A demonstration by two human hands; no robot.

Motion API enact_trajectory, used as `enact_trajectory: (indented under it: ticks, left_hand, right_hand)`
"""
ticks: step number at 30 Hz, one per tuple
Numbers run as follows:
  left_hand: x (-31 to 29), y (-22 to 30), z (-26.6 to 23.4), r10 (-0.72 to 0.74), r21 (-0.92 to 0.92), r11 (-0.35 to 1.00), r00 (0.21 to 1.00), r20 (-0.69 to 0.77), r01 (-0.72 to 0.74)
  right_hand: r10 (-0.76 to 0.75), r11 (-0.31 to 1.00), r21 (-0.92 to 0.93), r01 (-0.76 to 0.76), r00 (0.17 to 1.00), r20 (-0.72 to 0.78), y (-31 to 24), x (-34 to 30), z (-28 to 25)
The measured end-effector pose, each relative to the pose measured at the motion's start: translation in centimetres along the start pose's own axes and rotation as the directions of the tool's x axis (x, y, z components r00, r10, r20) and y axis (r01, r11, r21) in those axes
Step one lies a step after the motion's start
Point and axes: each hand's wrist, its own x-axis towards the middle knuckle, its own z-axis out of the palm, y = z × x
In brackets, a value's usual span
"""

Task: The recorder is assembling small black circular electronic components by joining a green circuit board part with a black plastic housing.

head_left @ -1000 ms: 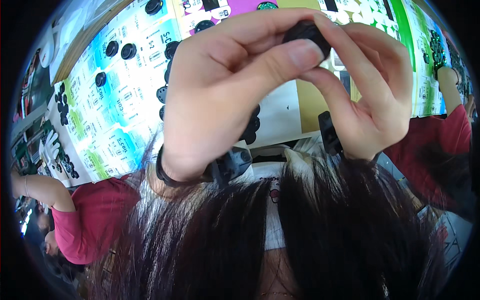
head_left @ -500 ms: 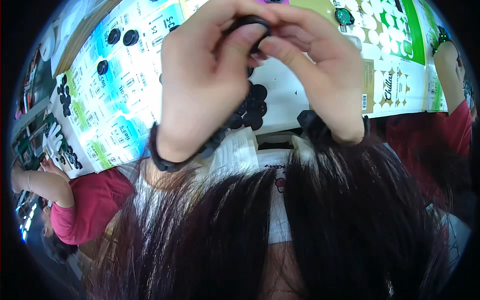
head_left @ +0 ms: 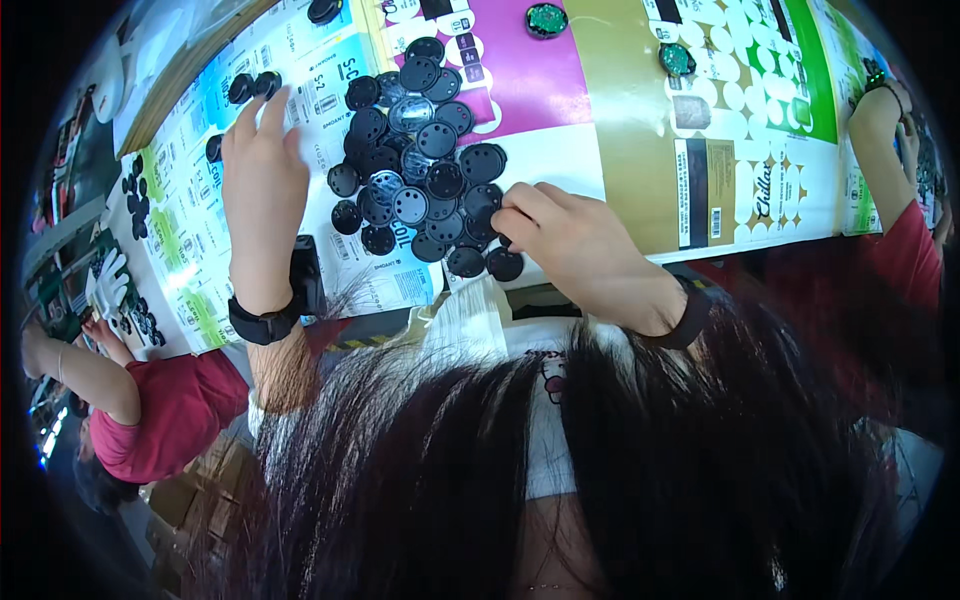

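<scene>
Two bare hands work over a tabletop (head_left: 560, 165) covered with printed sheets, pale blue and white at left, magenta at upper centre, gold and green toward the right. A heap of black discs (head_left: 437, 139), most of them pierced with small holes, lies at the centre of the frame; the discs overlap irregularly, and several carry a glossy, reflective face. The left hand (head_left: 266, 175), left of centre, reaches upward with thumb and fingers spread; its fingertips lie at a pair of black round caps (head_left: 266, 84) in the upper left, although contact cannot be told. The right hand (head_left: 575, 245), right of centre, bends its fingers at the right edge of the heap; whether its grip pinches a disc cannot be told, the fingertips being partly hidden. Each wrist bears a black band, the left band (head_left: 268, 322) and the right band (head_left: 690, 315). Two round green parts lie apart from the heap: one (head_left: 547, 20) on the magenta area, the other (head_left: 676, 60) farther right. Co-workers in red appear at either margin, a red sleeve (head_left: 165, 415) at lower left and a forearm (head_left: 880, 130) at upper right.
</scene>
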Motion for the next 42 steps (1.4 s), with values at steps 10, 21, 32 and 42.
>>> enact_trajectory:
  ticks: [10,21,32,42]
  left_hand:
    - [11.7,12.2,0.9,0.348,-0.422,0.863,0.932,0.102,-0.276]
    - [10.9,13.4,0.3,0.343,-0.625,0.758,0.929,0.141,-0.186]
    - [5.7,15.0,-3.2,0.041,-0.900,0.158,0.907,0.418,0.407]
    - [3.1,15.9,-2.9,0.118,-0.943,-0.221,0.966,0.229,0.250]
  right_hand:
    - [0.107,0.994,0.054,-0.093,0.914,-0.391,0.7,-0.9,-3.4]
    - [0.465,0.826,0.553,-0.107,0.683,-0.563,1.2,-2.5,-6.5]
    - [0.652,0.532,0.847,-0.020,0.647,-0.395,0.9,-1.5,-6.7]
    - [0.581,0.645,0.763,-0.038,0.674,-0.457,0.1,-0.5,-7.2]
